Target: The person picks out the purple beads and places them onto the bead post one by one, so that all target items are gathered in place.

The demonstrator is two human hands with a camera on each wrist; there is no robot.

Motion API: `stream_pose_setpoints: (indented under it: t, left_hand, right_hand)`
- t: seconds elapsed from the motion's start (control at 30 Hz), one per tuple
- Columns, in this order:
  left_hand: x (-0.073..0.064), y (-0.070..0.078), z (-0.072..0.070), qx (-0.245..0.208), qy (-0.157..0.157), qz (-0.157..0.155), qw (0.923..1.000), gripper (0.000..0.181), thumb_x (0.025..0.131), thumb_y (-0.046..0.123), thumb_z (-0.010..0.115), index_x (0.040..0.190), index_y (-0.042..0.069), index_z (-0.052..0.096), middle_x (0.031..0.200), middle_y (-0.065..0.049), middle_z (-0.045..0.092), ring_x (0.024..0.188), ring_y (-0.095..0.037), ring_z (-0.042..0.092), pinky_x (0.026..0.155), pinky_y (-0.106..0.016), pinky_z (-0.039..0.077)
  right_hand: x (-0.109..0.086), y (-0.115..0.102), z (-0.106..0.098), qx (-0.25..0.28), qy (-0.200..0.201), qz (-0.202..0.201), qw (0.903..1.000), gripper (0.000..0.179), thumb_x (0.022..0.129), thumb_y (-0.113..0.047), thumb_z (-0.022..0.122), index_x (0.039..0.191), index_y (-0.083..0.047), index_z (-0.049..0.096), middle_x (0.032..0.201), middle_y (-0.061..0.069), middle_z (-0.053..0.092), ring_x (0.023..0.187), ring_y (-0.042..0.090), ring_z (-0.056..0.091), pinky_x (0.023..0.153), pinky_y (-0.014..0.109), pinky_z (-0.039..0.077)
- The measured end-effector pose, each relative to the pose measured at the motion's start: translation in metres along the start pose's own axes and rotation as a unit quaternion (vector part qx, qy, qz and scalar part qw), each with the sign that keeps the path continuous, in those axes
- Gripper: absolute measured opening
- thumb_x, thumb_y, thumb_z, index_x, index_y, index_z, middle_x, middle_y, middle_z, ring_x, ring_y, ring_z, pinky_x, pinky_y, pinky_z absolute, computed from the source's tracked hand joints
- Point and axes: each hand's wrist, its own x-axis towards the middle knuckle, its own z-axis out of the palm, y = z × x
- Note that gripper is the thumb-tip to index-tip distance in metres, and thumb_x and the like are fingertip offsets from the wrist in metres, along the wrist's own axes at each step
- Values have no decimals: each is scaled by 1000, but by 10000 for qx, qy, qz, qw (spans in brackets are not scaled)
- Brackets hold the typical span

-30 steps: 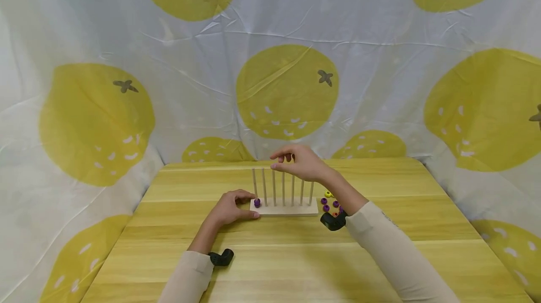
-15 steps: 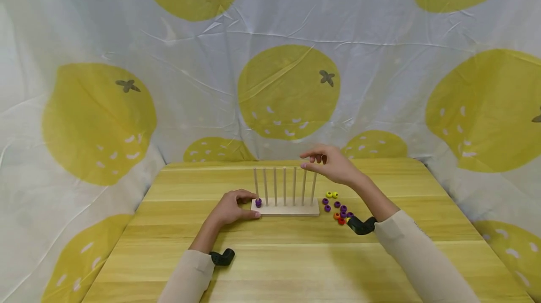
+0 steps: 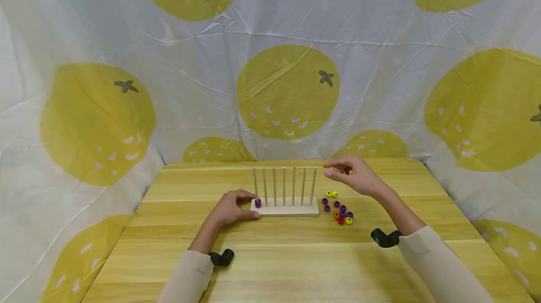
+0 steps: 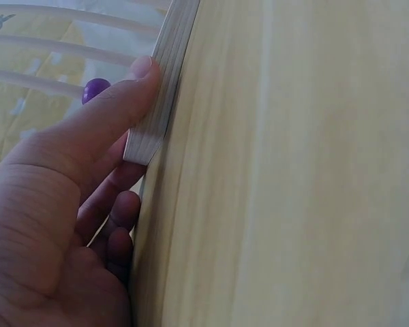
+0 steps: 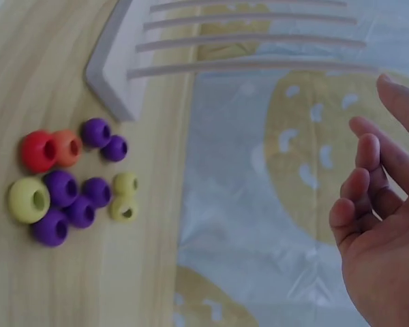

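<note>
A pale wooden peg rack [image 3: 285, 210] stands mid-table, with a row of several upright thin pegs. Low on its leftmost peg sits purple beading [image 3: 258, 203], partly visible behind the thumb as a purple bead [image 4: 95, 90] in the left wrist view. My left hand [image 3: 230, 207] grips the left end of the base, thumb on the front edge and fingers behind. Off the rack's right end, my right hand [image 3: 357, 176] hovers above the table with loosely bent fingers and nothing between them. Below it lie several loose purple beads [image 5: 61, 187].
Among the loose beads right of the rack are a red bead [image 3: 341, 221], an orange bead [image 5: 68, 148] and yellow beads [image 3: 331, 194]. The wooden table [image 3: 279, 270] ends at a hanging lemon-print cloth [image 3: 367, 105] behind the rack.
My right hand has moved right, from above the pegs to beyond the rack's right end, uncovering the loose beads. My left hand and the rack have stayed in place.
</note>
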Motion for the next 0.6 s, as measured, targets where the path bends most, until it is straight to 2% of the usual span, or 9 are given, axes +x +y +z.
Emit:
stream_pose_setpoints:
  t: [0.27, 0.6]
  left_hand:
    - [0, -1, 1, 16, 22, 6, 10000, 54, 72, 44, 95, 120, 30, 76, 124, 4, 71, 106, -15, 60, 95, -39, 51]
    - [0, 1, 1, 7, 29, -9, 10000, 55, 72, 42, 95, 121, 28, 76, 123, 3, 71, 104, -16, 59, 94, -39, 50]
  right_hand:
    - [-24, 30, -1, -124, 29, 230, 9997, 32, 98, -34, 72, 123, -14, 75, 86, 1, 60, 69, 16, 48, 62, 28, 42]
    - [-53, 57, 4, -280, 83, 545, 9981, 31, 98, -33, 72, 122, -12, 75, 87, 0, 61, 70, 13, 48, 61, 26, 41]
